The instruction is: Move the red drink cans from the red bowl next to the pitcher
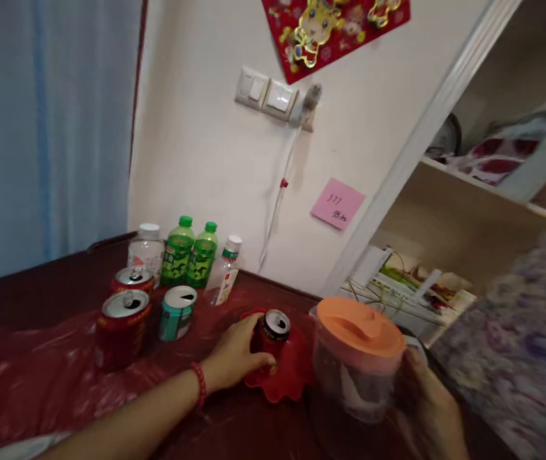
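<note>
My left hand (239,351), with a red beaded bracelet at the wrist, wraps round a dark red drink can (275,329). The opened can stands over a red scalloped dish (280,383), its base hidden by my fingers. Just to the right is a clear plastic pitcher (359,390) with an orange lid (361,326). Against the pitcher's right side, my right hand (428,390) is closed at the handle. Motion blurs that hand, and its fingers are partly hidden behind the pitcher.
Left of my hands stand a teal can (177,314), two red cans (122,332), two green bottles (177,252) and two clear bottles (223,273). Red plastic sheeting (43,358) covers part of the dark table. A wall (196,147) rises behind; shelves (483,176) are at right.
</note>
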Action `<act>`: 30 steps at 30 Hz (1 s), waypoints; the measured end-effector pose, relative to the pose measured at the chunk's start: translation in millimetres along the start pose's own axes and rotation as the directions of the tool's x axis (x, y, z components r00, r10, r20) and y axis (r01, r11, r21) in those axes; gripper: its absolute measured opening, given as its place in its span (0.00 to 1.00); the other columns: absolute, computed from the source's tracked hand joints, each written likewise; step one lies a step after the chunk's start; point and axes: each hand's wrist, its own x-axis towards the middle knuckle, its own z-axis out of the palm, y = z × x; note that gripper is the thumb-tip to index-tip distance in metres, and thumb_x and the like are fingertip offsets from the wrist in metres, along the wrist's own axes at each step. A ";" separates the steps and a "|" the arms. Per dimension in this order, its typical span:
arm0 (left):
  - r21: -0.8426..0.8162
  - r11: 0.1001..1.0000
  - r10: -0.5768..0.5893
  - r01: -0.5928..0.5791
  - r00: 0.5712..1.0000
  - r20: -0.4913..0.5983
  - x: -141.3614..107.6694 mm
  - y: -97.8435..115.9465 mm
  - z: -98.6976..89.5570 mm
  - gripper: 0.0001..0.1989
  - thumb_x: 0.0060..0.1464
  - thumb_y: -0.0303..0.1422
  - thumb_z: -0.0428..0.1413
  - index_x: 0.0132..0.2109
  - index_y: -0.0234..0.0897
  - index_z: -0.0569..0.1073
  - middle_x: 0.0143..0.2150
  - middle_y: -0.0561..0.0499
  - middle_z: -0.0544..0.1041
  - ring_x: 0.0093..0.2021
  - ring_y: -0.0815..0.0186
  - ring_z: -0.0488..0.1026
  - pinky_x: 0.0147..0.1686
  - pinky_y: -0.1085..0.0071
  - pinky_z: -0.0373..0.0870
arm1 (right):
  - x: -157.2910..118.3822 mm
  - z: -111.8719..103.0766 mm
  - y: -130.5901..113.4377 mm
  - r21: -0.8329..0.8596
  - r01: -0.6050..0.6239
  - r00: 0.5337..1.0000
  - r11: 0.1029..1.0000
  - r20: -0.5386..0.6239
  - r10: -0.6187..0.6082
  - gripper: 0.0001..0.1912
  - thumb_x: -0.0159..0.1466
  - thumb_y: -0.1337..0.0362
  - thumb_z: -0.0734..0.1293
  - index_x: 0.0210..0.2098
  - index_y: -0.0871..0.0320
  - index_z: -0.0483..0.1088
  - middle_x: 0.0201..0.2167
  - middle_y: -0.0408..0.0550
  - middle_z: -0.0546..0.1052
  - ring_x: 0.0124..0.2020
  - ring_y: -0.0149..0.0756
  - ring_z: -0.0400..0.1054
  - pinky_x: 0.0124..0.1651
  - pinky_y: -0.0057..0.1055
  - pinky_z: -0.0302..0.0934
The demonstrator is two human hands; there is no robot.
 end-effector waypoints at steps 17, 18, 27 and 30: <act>-0.021 0.997 0.080 -0.080 0.997 -0.001 6.5 -19.0 2.5 0.35 0.49 0.38 0.64 0.64 0.42 0.66 0.65 0.41 0.71 0.65 0.47 0.67 0.66 0.49 0.59 | -8.2 -29.5 26.3 0.177 0.123 0.988 0.976 -0.118 -0.103 0.28 0.43 0.44 0.82 0.28 0.57 0.69 0.18 0.34 0.62 0.16 0.22 0.52 0.15 0.18 0.47; -0.019 0.997 0.079 -0.079 0.997 0.007 6.7 -19.1 2.3 0.35 0.50 0.38 0.64 0.65 0.42 0.66 0.65 0.41 0.71 0.65 0.46 0.66 0.66 0.48 0.59 | -8.3 -31.5 27.3 0.181 0.128 0.987 0.975 -0.118 -0.107 0.29 0.43 0.44 0.82 0.27 0.57 0.69 0.17 0.33 0.61 0.16 0.22 0.51 0.15 0.18 0.47; 0.017 0.995 0.097 -0.097 0.995 0.026 9.0 -19.5 -0.5 0.34 0.53 0.43 0.63 0.64 0.40 0.65 0.67 0.41 0.69 0.66 0.48 0.66 0.67 0.52 0.60 | -7.9 -42.6 32.5 0.199 0.123 0.991 0.972 0.036 -0.132 0.23 0.55 0.43 0.76 0.36 0.56 0.77 0.35 0.48 0.78 0.28 0.36 0.70 0.29 0.30 0.66; 0.061 0.995 0.078 -0.081 0.996 0.050 11.5 -8.7 -4.2 0.34 0.52 0.43 0.64 0.63 0.39 0.65 0.66 0.39 0.70 0.65 0.47 0.67 0.66 0.50 0.60 | -7.0 -48.4 36.2 0.166 0.163 0.983 0.973 0.052 -0.173 0.23 0.60 0.42 0.72 0.40 0.56 0.78 0.38 0.50 0.79 0.34 0.42 0.73 0.34 0.33 0.68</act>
